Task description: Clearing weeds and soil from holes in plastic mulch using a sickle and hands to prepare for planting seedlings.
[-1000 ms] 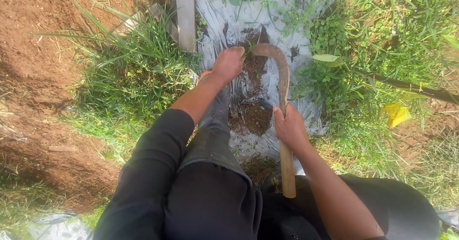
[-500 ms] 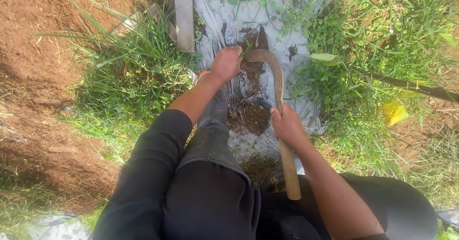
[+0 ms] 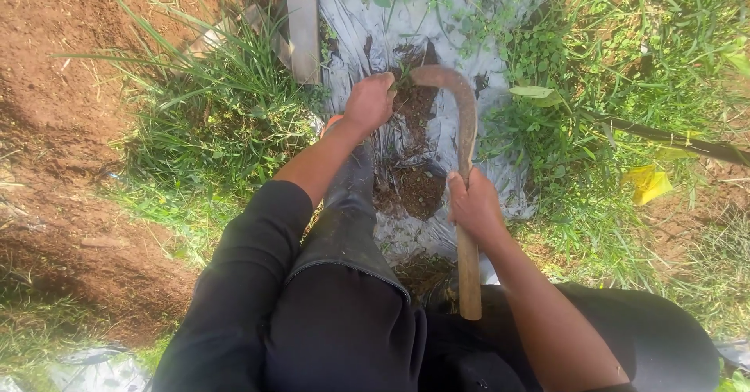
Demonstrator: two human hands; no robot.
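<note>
right hand [image 3: 474, 204] grips a rusty curved sickle [image 3: 462, 118], wooden-handled.

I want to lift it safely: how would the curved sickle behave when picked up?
The sickle probably stays stiff: blade and wooden handle look rigid. It may feel top-heavy, since the curved blade hangs beyond the right hand.

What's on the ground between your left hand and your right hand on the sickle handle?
In the head view, between left hand and right hand lies torn silver plastic mulch sheet with dark soil showing through.
</note>
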